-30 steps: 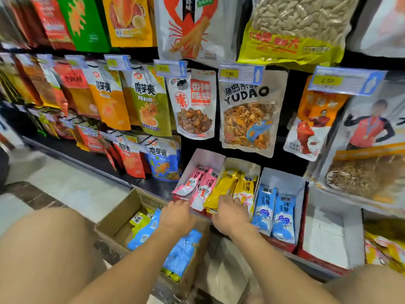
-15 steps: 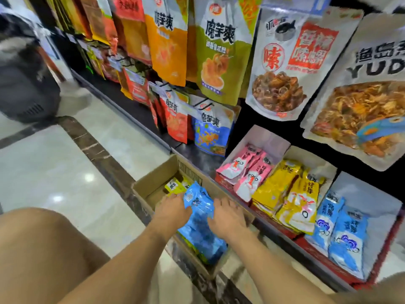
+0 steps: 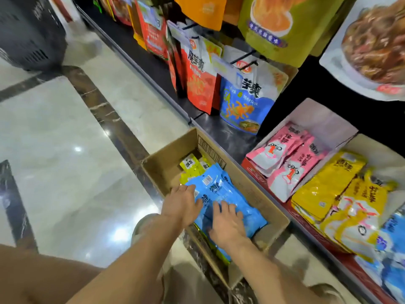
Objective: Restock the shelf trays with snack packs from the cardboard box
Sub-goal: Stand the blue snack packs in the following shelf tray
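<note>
Right hand (image 3: pixel 228 222) lies spread flat on the blue packs (image 3: pixel 221 189) in the box (image 3: pixel 162 172). Left hand (image 3: pixel 182 205), fingers fairly straight, rests at the stack's left edge, probably squaring it for a two-handed lift. Neither grips anything yet. The box walls crowd both sides, so the clear way out is upward, then right past the pink packs (image 3: pixel 282 154) toward the shelved blue ones (image 3: pixel 392 224).

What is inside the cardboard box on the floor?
In the cardboard box, blue snack packs lie on top, touched by the left hand and right hand. Yellow packs show at the far end. Whatever lies under the blue packs is covered.
</note>
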Motion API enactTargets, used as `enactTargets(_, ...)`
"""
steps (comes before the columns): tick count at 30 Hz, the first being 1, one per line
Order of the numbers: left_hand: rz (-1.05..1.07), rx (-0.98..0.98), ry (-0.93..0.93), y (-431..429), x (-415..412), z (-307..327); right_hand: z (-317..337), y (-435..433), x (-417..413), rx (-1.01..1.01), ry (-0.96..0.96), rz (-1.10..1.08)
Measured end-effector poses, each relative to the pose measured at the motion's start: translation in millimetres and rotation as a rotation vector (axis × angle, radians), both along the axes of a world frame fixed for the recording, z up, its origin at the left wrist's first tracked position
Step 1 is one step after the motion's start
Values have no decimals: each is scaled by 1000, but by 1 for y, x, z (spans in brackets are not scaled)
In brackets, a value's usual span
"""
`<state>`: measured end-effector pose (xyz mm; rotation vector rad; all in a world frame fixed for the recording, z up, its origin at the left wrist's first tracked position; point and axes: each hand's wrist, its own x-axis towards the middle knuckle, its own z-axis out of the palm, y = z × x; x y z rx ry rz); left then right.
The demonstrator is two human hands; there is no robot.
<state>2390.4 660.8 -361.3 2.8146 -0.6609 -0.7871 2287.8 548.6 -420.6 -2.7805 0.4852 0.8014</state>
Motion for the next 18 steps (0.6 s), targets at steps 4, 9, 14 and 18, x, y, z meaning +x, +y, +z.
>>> enactTargets(4, 21, -8, 12, 7, 10, -10, -18, 9, 2, -87, -19, -2)
enactTargets(9, 82, -60, -6, 15, 17, -15, -32, 24, 7, -174, -155, -39)
enactTargets(14, 128, -97, 8, 16, 16, -15, -23, 31, 5, -170, -182, -35)
enactTargets(18, 133, -126, 17, 11, 11, -10, -15, 22, 5, -125, -194, -74)
